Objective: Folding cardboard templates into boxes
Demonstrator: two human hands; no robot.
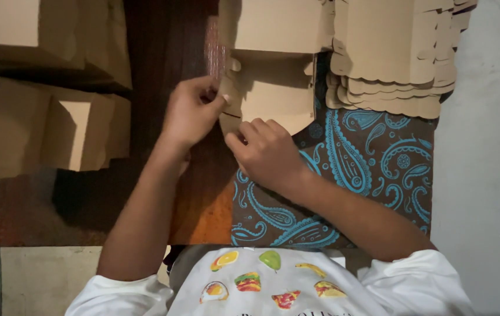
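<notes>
Access check, head view. Both hands, left (190, 111) and right (264, 153), meet at the near-left edge of a flat brown die-cut cardboard blank (273, 96), crowding that corner. Far right: a thick stack of scallop-edged brown cardboard blanks (393, 70) blocks passage, touching the blank's right side. Left: folded brown cardboard boxes (45, 117) piled close, walling off that flank. Between boxes and blank runs a dark wooden strip of surface (162, 41), narrow but open, reaching to the far edge. Near right: brown cloth with blue paisley pattern (378, 169) lies flat and bare, giving open approach. Far right margin, pale grey floor (484, 175), unobstructed.
</notes>
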